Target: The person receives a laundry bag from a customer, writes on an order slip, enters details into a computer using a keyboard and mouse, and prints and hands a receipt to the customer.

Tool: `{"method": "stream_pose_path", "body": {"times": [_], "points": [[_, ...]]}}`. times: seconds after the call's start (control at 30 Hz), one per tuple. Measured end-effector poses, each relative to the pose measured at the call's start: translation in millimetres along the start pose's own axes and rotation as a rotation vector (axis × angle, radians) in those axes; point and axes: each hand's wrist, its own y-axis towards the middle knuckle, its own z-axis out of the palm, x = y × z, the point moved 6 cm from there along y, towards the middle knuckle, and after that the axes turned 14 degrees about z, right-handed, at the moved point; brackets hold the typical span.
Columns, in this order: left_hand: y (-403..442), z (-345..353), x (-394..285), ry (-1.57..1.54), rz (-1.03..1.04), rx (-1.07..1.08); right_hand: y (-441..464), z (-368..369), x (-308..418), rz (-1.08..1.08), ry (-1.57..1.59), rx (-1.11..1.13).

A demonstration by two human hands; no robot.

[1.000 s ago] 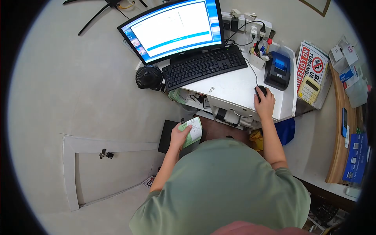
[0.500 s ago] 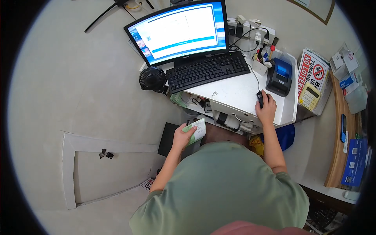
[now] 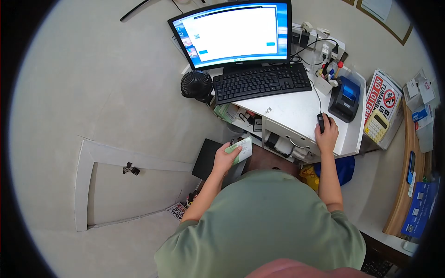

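My left hand [image 3: 224,158] is closed on a green and white paper slip [image 3: 243,150], thumb on top, below the desk's left part. A dark, thin item sticks up beside its fingers, too small to name. On the white desk [image 3: 296,111], my right hand [image 3: 327,136] rests over a black mouse [image 3: 321,121], its fingers curved around it. The black keyboard [image 3: 262,84] lies left of the mouse, in front of the lit monitor [image 3: 234,34]. The screen shows a white window with small blue buttons.
A small black fan [image 3: 196,85] stands left of the keyboard. Right of the mouse sit a black printer [image 3: 344,99] and a pen holder [image 3: 323,85]. Farther right are a yellow calculator [image 3: 376,125], a sign [image 3: 383,98] and a wooden ledge [image 3: 404,185].
The camera view has shifted, so the desk appears farther right. The screen's wide blue bar has given way to small buttons. Both hands keep their holds.
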Motion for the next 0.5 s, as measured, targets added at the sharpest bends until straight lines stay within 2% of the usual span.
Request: {"method": "stream_pose_path", "body": {"times": [0.13,0.23,0.33,0.5], "points": [[-4.2,-13.6,10.1,0.064,-0.007,0.011,0.0,0.5,-0.7,-0.001,0.002,-0.022],[-9.0,-27.8,19.4,0.053,0.012,-0.060,-0.9,1.1,-1.1,-0.013,0.017,-0.039],[-16.9,-31.7,-1.7,0.052,-0.027,-0.032,-1.4,-0.2,-1.4,-0.020,0.027,-0.043],[-22.0,-50.4,7.5,0.071,-0.007,-0.065,-2.1,-2.3,0.6,-0.019,0.028,-0.047]]}}
